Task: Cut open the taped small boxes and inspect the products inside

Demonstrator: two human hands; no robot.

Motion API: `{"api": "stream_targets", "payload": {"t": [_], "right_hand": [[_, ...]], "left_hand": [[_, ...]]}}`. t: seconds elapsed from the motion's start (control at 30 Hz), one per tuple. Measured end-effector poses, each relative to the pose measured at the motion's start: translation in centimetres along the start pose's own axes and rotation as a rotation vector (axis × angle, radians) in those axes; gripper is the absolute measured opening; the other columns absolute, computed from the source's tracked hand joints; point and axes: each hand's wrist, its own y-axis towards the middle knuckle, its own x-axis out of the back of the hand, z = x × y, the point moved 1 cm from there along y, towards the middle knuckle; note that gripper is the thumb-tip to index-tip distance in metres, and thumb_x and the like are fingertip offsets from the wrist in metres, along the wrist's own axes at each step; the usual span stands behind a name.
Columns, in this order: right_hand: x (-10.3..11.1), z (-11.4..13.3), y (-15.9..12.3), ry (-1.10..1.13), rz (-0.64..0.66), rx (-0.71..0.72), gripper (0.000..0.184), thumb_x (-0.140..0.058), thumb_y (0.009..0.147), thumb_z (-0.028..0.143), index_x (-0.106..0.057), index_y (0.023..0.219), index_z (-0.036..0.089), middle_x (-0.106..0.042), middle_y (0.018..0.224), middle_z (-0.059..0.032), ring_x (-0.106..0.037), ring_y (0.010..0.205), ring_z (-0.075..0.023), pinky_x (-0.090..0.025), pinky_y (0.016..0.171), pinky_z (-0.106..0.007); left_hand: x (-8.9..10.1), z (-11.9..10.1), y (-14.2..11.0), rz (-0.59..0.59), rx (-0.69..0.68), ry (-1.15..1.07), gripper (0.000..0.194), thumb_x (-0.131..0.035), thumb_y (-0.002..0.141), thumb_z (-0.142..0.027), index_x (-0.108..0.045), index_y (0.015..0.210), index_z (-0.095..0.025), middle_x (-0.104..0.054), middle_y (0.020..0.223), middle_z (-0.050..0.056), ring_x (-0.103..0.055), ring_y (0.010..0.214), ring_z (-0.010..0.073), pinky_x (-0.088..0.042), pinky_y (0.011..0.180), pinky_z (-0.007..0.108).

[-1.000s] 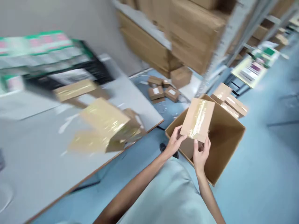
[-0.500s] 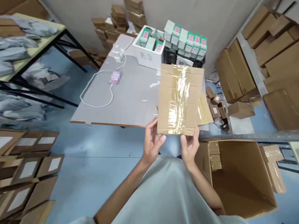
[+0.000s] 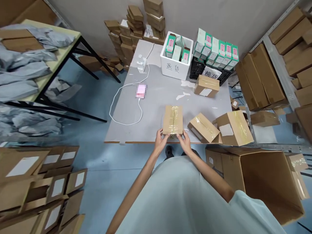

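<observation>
Light is bright and even, glinting on the taped box [image 3: 173,117], with a pale sheen on the floor [image 3: 99,160]. Wide-angle stretch warps the edges; a pixelated patch [image 3: 141,91] masks a spot on the bench [image 3: 157,94]

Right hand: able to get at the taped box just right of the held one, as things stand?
Likely yes: nothing visible stands between the right hand and that taped box, though it would first have to release the held box.

Left of the held box [image 3: 172,118], mid-frame, you can pass over the worktop [image 3: 156,97] until the white cable [image 3: 126,124] or upper-centre white bin [image 3: 174,69] obstructs.
</observation>
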Motion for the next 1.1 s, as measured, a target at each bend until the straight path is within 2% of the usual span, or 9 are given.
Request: {"api": "stream_targets", "payload": {"t": [0.1, 0.23, 0.37, 0.5, 0.63, 0.73, 0.9, 1.0, 1.1], "right_hand": [[1.7, -0.6, 1.6, -0.085, 0.121, -0.036, 0.071, -0.077, 0.095, 0.060, -0.077, 0.152, 0.017, -0.073, 0.161, -0.0197, -0.069, 0.152, -0.0373, -0.064, 0.122, -0.053], [7.9, -0.3, 3.3, -0.424, 0.096, 0.029, 0.067, -0.085, 0.093, 0.051, -0.078, 0.152, 0.021, -0.066, 0.171, -0.0214, -0.057, 0.166, -0.0400, -0.046, 0.138, -0.058], [15.4, 0.7, 5.6, -0.871, -0.022, 0.045, 0.104, -0.097, 0.085, 0.053, -0.058, 0.174, 0.015, -0.031, 0.192, -0.0312, -0.021, 0.184, -0.0477, -0.026, 0.146, -0.065], [18.7, 1.1, 7.8, -1.151, 0.123, -0.080, 0.135, -0.104, 0.080, 0.054, -0.032, 0.187, 0.013, -0.014, 0.194, -0.0386, -0.012, 0.184, -0.0527, -0.020, 0.144, -0.068], [18.8, 1.0, 8.8, -1.249, 0.193, -0.051, 0.131, -0.100, 0.084, 0.050, -0.029, 0.189, 0.017, -0.033, 0.188, -0.0344, -0.034, 0.175, -0.0510, -0.026, 0.140, -0.063], [17.6, 0.8, 9.1, -1.186, 0.048, -0.010, 0.121, -0.097, 0.085, 0.058, -0.040, 0.185, 0.019, -0.046, 0.177, -0.0320, -0.047, 0.162, -0.0515, -0.036, 0.133, -0.064], [13.3, 0.6, 10.6, -1.041, -0.145, -0.064, 0.121, -0.093, 0.087, 0.070, -0.041, 0.182, 0.015, -0.046, 0.174, -0.0362, -0.051, 0.154, -0.0546, -0.041, 0.127, -0.067], [10.7, 0.0, 11.7, -0.987, -0.065, -0.082, 0.109, -0.086, 0.097, 0.063, -0.040, 0.183, 0.014, -0.048, 0.172, -0.0352, -0.051, 0.155, -0.0520, -0.043, 0.127, -0.065], [9.4, -1.0, 11.8, -0.965, 0.134, -0.030, 0.101, -0.078, 0.105, 0.051, -0.032, 0.187, 0.017, -0.045, 0.176, -0.0322, -0.049, 0.161, -0.0479, -0.044, 0.130, -0.062]], "left_hand": [[-0.6, 1.2, 1.4, 0.057, 0.065, 0.016, 0.057, -0.077, 0.093, -0.027, -0.059, 0.146, -0.022, -0.068, 0.161, 0.019, -0.070, 0.148, 0.0313, -0.059, 0.125, 0.046], [-1.4, 1.8, 1.5, 0.032, 0.002, 0.209, 0.066, -0.077, 0.095, -0.029, -0.058, 0.157, -0.019, -0.061, 0.166, 0.023, -0.059, 0.160, 0.0350, -0.049, 0.135, 0.048], [-3.8, 0.0, 1.8, -0.050, -0.179, 0.487, 0.077, -0.080, 0.097, -0.038, -0.054, 0.167, -0.016, -0.041, 0.183, 0.029, -0.035, 0.177, 0.0437, -0.029, 0.146, 0.058], [-7.6, -2.0, 3.3, -0.018, -0.167, 0.732, 0.106, -0.095, 0.086, -0.051, -0.049, 0.173, -0.013, -0.021, 0.192, 0.035, -0.017, 0.181, 0.0553, -0.018, 0.144, 0.074], [-9.9, -2.0, 4.3, -0.078, -0.090, 0.935, 0.122, -0.098, 0.082, -0.055, -0.040, 0.179, -0.009, -0.016, 0.193, 0.037, -0.015, 0.180, 0.0583, -0.019, 0.141, 0.078], [-10.3, -1.5, 4.6, -0.124, -0.075, 1.006, 0.117, -0.095, 0.083, -0.050, -0.041, 0.179, -0.011, -0.018, 0.193, 0.036, -0.026, 0.177, 0.0560, -0.032, 0.137, 0.075], [-10.2, -1.4, 4.7, -0.144, -0.057, 1.028, 0.117, -0.094, 0.083, -0.054, -0.041, 0.180, -0.016, -0.019, 0.192, 0.034, -0.032, 0.172, 0.0558, -0.042, 0.131, 0.074], [-9.7, -1.3, 4.8, -0.146, -0.035, 1.025, 0.120, -0.095, 0.084, -0.058, -0.039, 0.182, -0.016, -0.018, 0.193, 0.034, -0.030, 0.173, 0.0558, -0.041, 0.132, 0.074], [-8.8, -0.6, 4.8, -0.119, -0.032, 1.016, 0.119, -0.090, 0.090, -0.063, -0.036, 0.185, -0.016, -0.015, 0.193, 0.035, -0.028, 0.175, 0.0561, -0.040, 0.132, 0.076]]}}
